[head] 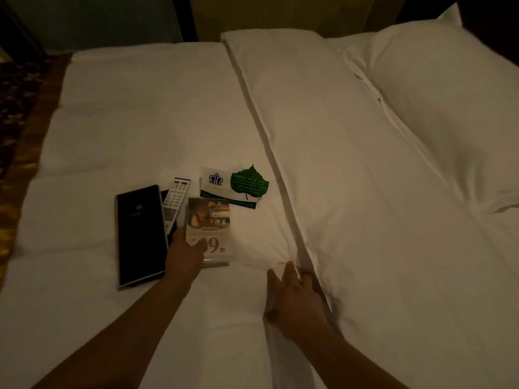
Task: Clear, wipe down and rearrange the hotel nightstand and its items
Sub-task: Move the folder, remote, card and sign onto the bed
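While left hand (184,255) grips card (209,220), right hand (295,301) touches pillow edge (276,164).

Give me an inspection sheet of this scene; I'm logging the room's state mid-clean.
Surface: white duvet, dimly lit.
Job's things: black folder, remote and promo card side by side; green leaf card overlaps crown-logo card.
Clutter: nothing seen.
Hands: left hand grips promo card; right hand flat on duvet.
Cables: nothing seen.
Surroundings: pillows to the right, patterned carpet to the left.
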Available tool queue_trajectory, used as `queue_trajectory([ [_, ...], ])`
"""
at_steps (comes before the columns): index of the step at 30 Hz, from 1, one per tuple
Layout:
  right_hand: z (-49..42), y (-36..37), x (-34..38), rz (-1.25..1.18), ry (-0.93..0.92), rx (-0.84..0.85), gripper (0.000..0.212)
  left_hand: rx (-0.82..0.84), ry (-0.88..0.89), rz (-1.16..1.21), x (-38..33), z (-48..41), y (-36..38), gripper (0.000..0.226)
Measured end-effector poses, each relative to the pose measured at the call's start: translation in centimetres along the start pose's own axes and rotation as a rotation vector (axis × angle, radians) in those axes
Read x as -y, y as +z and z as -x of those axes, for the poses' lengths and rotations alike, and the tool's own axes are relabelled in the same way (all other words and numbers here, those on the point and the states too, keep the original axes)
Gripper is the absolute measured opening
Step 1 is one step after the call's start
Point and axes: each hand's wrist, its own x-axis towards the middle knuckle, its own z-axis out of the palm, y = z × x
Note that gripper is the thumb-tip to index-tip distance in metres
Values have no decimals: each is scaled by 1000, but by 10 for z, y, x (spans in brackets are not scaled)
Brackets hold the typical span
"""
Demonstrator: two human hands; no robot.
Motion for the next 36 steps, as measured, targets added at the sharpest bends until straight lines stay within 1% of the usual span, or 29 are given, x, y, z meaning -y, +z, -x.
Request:
queue_trajectory([
  [3, -1, 0, -2, -3, -12, -11, 89, -40, 148, -242, -2, 22, 3, 52],
  [6, 1, 2, -7, -33, -28, -11, 91, -80, 230, -547, -1, 54, 12, 71],
  [7, 2, 2, -10, -47, -36, -14, 91, -83, 278, -596, -2, 65, 16, 73],
  [9, 2, 1, -17, -60, -61, -8, 88, -10, 359, -627, -6, 84, 25, 74],
  [11, 2, -6, -24, -64, -92, 34, 81, 76, 400, -678, -9, 96, 35, 74],
  [13, 3, -17, -30, -121, -105, 60, 78, 114, 421, -717, -13, 104, 45, 75],
  [15, 9, -27, -35, -245, -90, 3, 78, 128, 425, -778, -17, 111, 55, 76],
  [17, 20, -35, -42, -346, -78, -112, 73, 123, 444, -857, -20, 117, 63, 78],
  [20, 46, -47, -66, -418, -70, -252, 68, 123, 531, -980, -24, 132, 74, 80],
  [22, 64, -54, -88, -435, -35, -328, 66, 147, 597, -1000, -29, 147, 86, 81],
  [25, 92, -62, -124, -438, 37, -397, 65, 197, 675, -1000, -41, 178, 113, 85],
  [30, 135, -69, -186, -433, 139, -476, 63, 290, 815, -984, -58, 235, 181, 82],
  [36, 189, -59, -259, -408, 264, -550, 61, 408, 949, -1025, -66, 300, 253, 77],
])
